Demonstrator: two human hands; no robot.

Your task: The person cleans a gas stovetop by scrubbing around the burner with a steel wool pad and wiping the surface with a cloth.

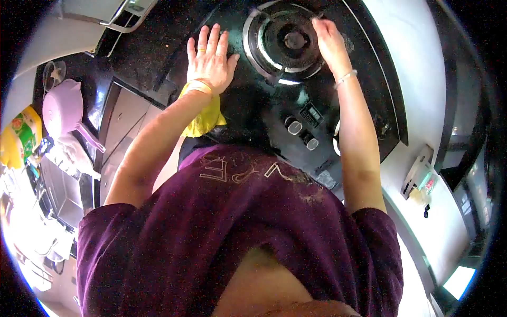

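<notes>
My left hand (211, 62) lies flat on the black glass cooktop (248, 105), fingers spread, left of a round gas burner (293, 40). Below its wrist hangs a crumpled yellow cloth or bag (205, 120), partly hidden by the forearm; I cannot tell how it is attached. On the burner's right side, my right hand (331, 47) is closed, with its fingertips at the edge of the metal ring. Whatever the fingers may grip there is hidden. Two control knobs (293, 126) stand near the cooktop's front, beside a small display panel (311, 114).
At the left, a pink pan (62, 107) sits on the dark counter near a yellow packet (22, 134). A sink (62, 193) lies further toward me. On the right, a white surface (420, 58) borders the cooktop, and small items (422, 185) are near the wall.
</notes>
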